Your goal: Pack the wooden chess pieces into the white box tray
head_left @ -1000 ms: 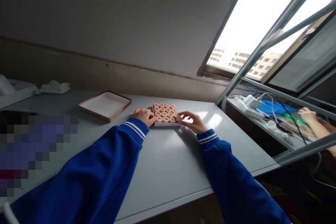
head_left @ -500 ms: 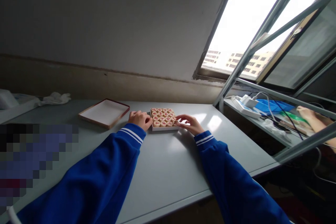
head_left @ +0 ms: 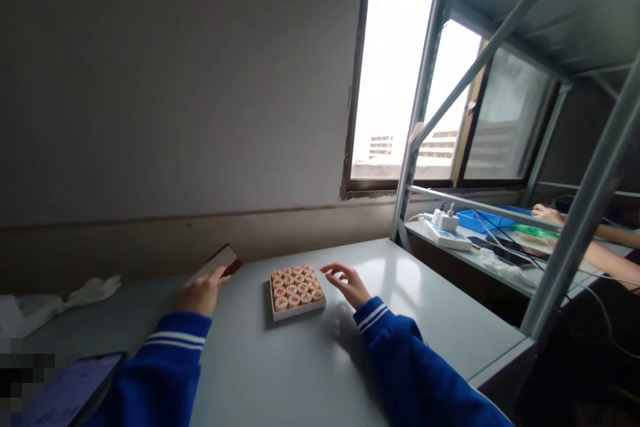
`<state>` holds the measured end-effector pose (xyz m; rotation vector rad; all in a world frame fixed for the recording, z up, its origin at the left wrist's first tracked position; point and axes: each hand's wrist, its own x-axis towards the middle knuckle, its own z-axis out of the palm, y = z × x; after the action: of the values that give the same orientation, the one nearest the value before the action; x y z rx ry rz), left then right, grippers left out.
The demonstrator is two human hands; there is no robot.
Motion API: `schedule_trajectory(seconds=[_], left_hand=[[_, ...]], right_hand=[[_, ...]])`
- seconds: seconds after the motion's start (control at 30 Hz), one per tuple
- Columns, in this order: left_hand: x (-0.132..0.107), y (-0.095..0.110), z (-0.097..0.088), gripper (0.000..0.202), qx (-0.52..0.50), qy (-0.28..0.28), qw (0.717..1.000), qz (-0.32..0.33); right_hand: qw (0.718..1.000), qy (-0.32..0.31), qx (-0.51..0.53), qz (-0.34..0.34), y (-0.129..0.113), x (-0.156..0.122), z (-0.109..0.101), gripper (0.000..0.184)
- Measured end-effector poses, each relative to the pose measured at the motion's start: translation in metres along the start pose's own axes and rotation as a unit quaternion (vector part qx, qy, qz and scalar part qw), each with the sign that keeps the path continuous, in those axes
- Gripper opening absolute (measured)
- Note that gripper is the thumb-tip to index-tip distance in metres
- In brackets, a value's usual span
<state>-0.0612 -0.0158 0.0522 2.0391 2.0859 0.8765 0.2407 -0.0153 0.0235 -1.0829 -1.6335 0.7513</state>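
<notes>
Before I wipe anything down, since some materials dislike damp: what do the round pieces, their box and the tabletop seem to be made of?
Round pieces: probably wood, smooth-looking, going by their pale tan colour; plastic is possible.
Box: likely matte cardboard, judging by its thin, straight, pale wall.
Tabletop: smooth, semi-gloss grey, showing soft bright patches; laminate or painted metal, I can't tell which.

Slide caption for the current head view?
Left hand grips a tilted lid; right hand hovers beside a box of round, red-marked pieces.
</notes>
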Motion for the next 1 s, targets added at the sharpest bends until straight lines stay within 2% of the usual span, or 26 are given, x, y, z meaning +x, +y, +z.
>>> schedule_trajectory(seconds=[0.03, 0.07, 0.1, 0.17, 0.23, 0.3, 0.37, 0.47, 0.53, 0.57, 0.63, 0.73, 0.83, 0.93, 1.0], left_hand=[[-0.004, 0.014, -0.006, 0.029, -0.103, 0.033, 0.994, 0.015], [-0.011, 0.03, -0.012, 0.033, -0.226, 0.038, 0.972, 0.046], [-0.019, 0.047, -0.016, 0.041, -0.351, 0.041, 0.933, 0.064], [-0.035, 0.08, -0.019, 0.059, -0.515, 0.005, 0.856, 0.036], [-0.045, 0.105, -0.014, 0.066, -0.591, -0.007, 0.806, -0.008], [-0.046, 0.116, -0.001, 0.061, -0.614, 0.017, 0.788, -0.027], [-0.038, 0.114, 0.018, 0.057, -0.581, 0.044, 0.81, -0.069], [-0.024, 0.1, 0.046, 0.05, -0.48, 0.085, 0.864, -0.124], [-0.018, 0.092, 0.064, 0.056, -0.424, 0.047, 0.893, -0.144], [-0.015, 0.09, 0.072, 0.06, -0.4, 0.027, 0.905, -0.141], [-0.012, 0.087, 0.089, 0.063, -0.344, 0.028, 0.931, -0.12], [-0.005, 0.082, 0.11, 0.064, -0.3, 0.093, 0.946, -0.081], [0.003, 0.075, 0.119, 0.06, -0.254, 0.142, 0.954, -0.071], [0.009, 0.066, 0.12, 0.05, -0.199, 0.098, 0.971, -0.085], [0.012, 0.06, 0.121, 0.048, -0.188, 0.056, 0.976, -0.099]], right_hand=[[0.998, -0.001, 0.065, 0.022, -0.004, 0.0, -0.001, 0.029], [0.989, -0.015, 0.138, 0.044, -0.009, -0.001, -0.002, 0.034], [0.975, -0.042, 0.209, 0.063, -0.013, -0.002, -0.002, 0.039], [0.939, -0.112, 0.318, 0.072, -0.021, -0.005, -0.003, 0.048], [0.917, -0.149, 0.365, 0.063, -0.026, -0.008, -0.003, 0.052], [0.923, -0.122, 0.36, 0.064, -0.025, -0.008, -0.003, 0.051], [0.943, -0.079, 0.313, 0.077, -0.02, -0.003, -0.003, 0.049], [0.969, -0.058, 0.23, 0.066, -0.005, 0.007, 0.002, 0.049], [0.979, -0.034, 0.2, 0.031, 0.005, 0.014, 0.01, 0.048], [0.981, -0.012, 0.191, 0.016, 0.01, 0.017, 0.016, 0.047], [0.986, 0.032, 0.162, 0.011, 0.017, 0.022, 0.028, 0.044], [0.996, 0.073, 0.042, 0.032, 0.021, 0.023, 0.043, 0.045], [0.996, 0.043, -0.054, 0.048, 0.018, 0.022, 0.048, 0.054], [0.996, -0.014, -0.075, 0.048, 0.018, 0.022, 0.048, 0.062], [0.997, -0.052, -0.06, 0.026, 0.021, 0.023, 0.049, 0.06]])
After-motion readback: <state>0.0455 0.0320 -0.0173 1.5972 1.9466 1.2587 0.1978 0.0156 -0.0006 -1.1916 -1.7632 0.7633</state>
